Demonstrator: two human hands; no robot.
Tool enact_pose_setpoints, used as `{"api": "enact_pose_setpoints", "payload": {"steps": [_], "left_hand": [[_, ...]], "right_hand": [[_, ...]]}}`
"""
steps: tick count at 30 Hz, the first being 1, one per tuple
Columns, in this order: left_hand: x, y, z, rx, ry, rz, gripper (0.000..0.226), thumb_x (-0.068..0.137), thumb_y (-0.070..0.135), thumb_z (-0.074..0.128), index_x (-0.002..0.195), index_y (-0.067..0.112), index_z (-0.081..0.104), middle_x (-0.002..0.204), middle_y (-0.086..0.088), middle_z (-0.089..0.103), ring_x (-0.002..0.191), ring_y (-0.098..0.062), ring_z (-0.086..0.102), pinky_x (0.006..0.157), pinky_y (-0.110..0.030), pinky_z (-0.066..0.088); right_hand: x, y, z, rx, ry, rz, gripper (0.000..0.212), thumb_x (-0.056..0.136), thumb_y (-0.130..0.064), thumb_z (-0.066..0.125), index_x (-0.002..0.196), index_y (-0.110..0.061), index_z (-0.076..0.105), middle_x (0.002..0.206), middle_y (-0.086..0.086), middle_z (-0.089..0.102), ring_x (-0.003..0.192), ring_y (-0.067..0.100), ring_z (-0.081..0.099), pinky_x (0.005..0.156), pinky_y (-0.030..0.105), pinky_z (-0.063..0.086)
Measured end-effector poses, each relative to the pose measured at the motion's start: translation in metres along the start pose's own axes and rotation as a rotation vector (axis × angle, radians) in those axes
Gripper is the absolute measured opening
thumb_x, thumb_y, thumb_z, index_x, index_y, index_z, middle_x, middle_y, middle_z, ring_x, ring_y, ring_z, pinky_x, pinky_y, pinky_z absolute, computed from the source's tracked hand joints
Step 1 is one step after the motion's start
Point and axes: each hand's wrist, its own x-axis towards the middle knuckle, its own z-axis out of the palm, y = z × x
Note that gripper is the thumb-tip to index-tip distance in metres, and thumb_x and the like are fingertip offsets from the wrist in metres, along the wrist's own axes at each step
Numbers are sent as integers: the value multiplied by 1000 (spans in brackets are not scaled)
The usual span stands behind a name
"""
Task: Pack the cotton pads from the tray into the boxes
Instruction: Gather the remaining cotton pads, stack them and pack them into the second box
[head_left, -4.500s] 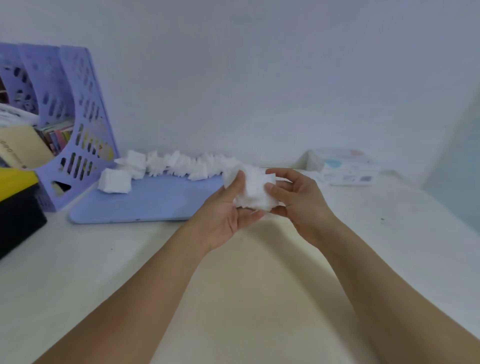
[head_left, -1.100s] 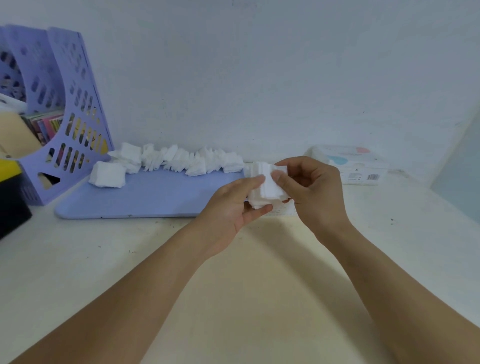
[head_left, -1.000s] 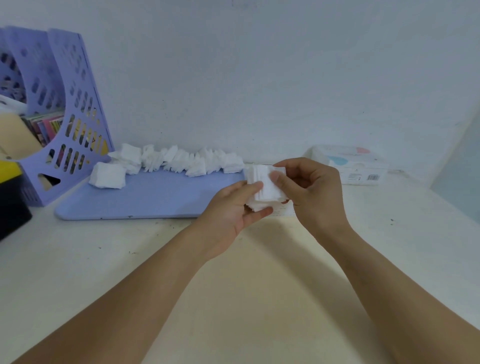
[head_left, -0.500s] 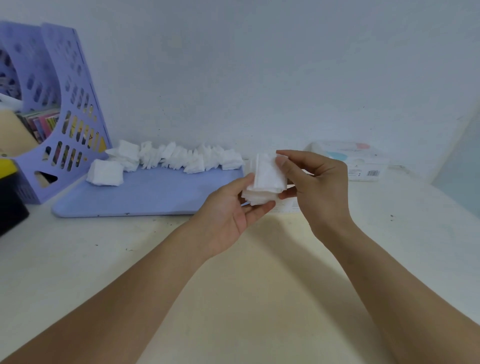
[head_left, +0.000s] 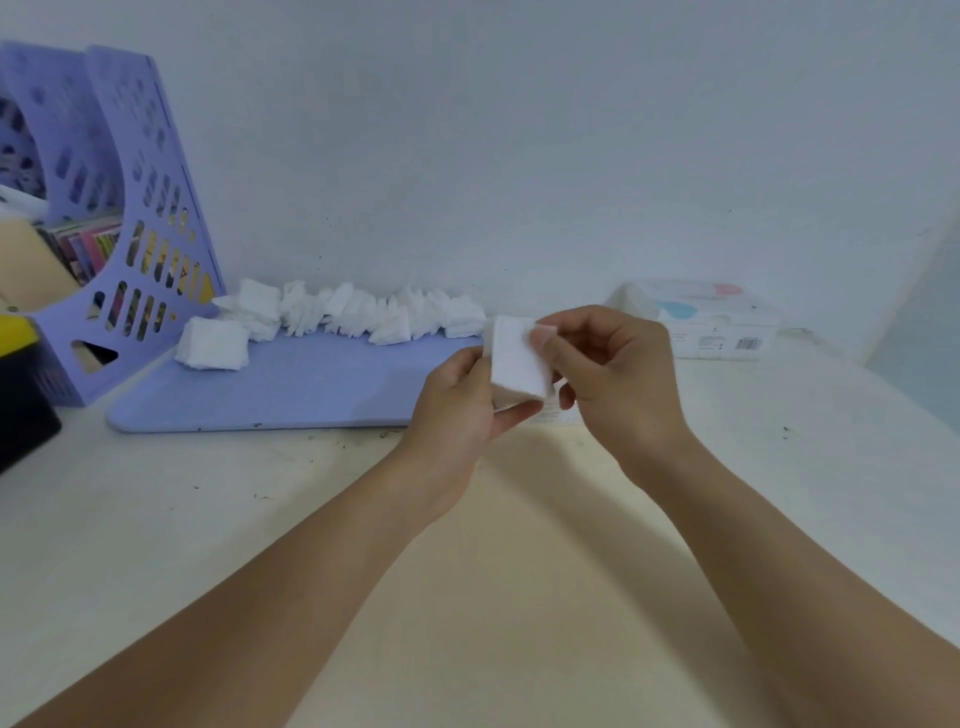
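Observation:
Both hands hold a small stack of white cotton pads (head_left: 515, 364) above the table, just right of the lilac tray (head_left: 291, 389). My left hand (head_left: 457, 410) cups the stack from below and behind. My right hand (head_left: 618, 374) pinches the stack's upper right corner with thumb and forefinger. A row of loose cotton pads (head_left: 358, 312) lies along the tray's far edge, with one separate pile (head_left: 213, 351) at its left end. A white box (head_left: 711, 319) with pink and blue marks stands at the back right by the wall. Something white lies on the table under my hands, mostly hidden.
A lilac perforated file holder (head_left: 119, 218) with books stands at the far left, a black and yellow object (head_left: 21, 395) in front of it. The wall runs close behind the tray. The pale table (head_left: 467, 597) stretches toward me under my forearms.
The stack has been squared up between my hands and turned more upright. My right hand has shifted its pinch to the top corner; the view moved slightly.

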Motion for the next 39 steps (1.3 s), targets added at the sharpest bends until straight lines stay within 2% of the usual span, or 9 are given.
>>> {"api": "enact_pose_setpoints", "payload": {"steps": [12,16,22,25,28,31,34,37,39], "left_hand": [[-1,6,2,-113,-83,-136,38,106,31,42,130,8,61,122,-16,71,110,-28,70,95,-43,58],[-1,1,4,26,-136,-104,34,104,30,51,131,11,58,125,-15,69,109,-27,71,97,-42,57],[2,-2,2,13,-84,-70,28,106,16,46,133,11,52,131,-16,63,114,-29,67,93,-39,58],[-3,-8,8,134,-231,-28,43,98,34,51,140,22,49,136,0,63,121,-14,63,101,-40,54],[-10,-10,12,249,-377,-4,53,97,48,45,146,28,41,138,12,60,123,-1,59,105,-37,51],[-10,-8,9,298,-311,64,36,108,37,40,141,23,42,135,4,61,119,-11,63,100,-39,54],[-4,-2,2,364,-239,118,26,108,34,40,131,23,42,127,-2,61,110,-19,64,90,-35,57],[1,4,-6,440,-260,162,24,107,36,40,128,25,35,124,1,60,94,-5,62,73,-21,52],[5,2,-10,499,-291,211,27,107,30,41,130,26,28,126,3,54,91,5,57,71,-15,48]], "right_hand": [[4,9,-5,-183,1,-96,6,94,-10,69,88,-10,73,76,-1,69,64,14,61,49,24,51],[-2,9,1,-238,-10,-133,2,92,-14,72,92,-14,73,77,-3,69,71,14,64,62,31,55],[2,-2,7,15,87,225,40,103,-52,44,134,-28,53,124,-14,59,117,6,58,93,26,50],[-3,1,15,-21,-24,304,64,98,-68,33,145,-26,45,140,-9,55,126,6,53,108,30,42],[-9,-1,17,-76,-59,207,66,100,-66,26,155,-30,31,156,-11,39,143,7,37,121,40,30],[-10,-7,13,-70,-99,145,79,88,-71,22,157,-31,27,157,-12,37,144,3,35,119,28,31],[-4,-10,4,-82,-182,156,75,87,-76,38,150,-35,36,143,-11,51,127,2,52,98,19,44],[6,-9,-11,-33,-322,229,51,95,-39,68,140,-24,49,126,6,66,113,21,68,93,41,58],[7,-7,-14,12,-393,228,49,94,-20,68,140,-18,51,125,9,68,111,24,69,91,38,58]]}}
